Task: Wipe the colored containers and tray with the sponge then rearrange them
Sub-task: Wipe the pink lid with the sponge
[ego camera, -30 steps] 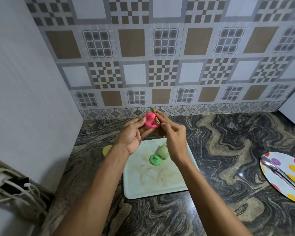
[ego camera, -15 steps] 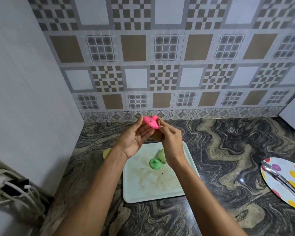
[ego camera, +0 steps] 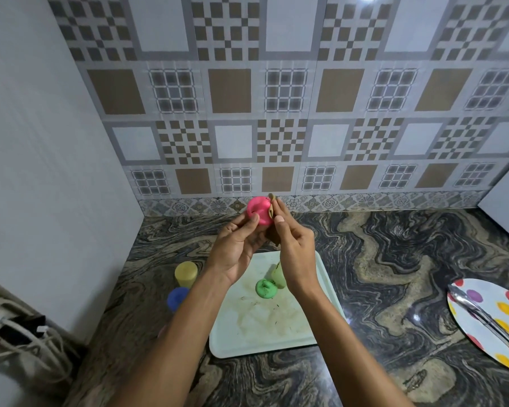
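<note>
My left hand point(ego camera: 236, 248) holds a small pink container point(ego camera: 259, 212) up above the counter. My right hand point(ego camera: 295, 251) pinches a brownish sponge point(ego camera: 272, 212) against the pink container's right side. Below them lies a stained white tray point(ego camera: 276, 333) with a green container point(ego camera: 265, 288) on it and a pale green one point(ego camera: 277, 275) beside it, partly hidden by my right hand. A yellow container point(ego camera: 185, 274) and a blue one point(ego camera: 177, 298) stand on the counter left of the tray.
A polka-dot plate point(ego camera: 494, 324) with metal tongs point(ego camera: 482, 318) lies at the right edge. White cables and a plug point(ego camera: 15, 333) sit at the lower left. A plain white wall on the left and a tiled wall behind bound the marble counter point(ego camera: 379, 259).
Both hands have lifted the pink container and sponge slightly higher and turned the container. The yellow and blue containers have come into view left of the tray.
</note>
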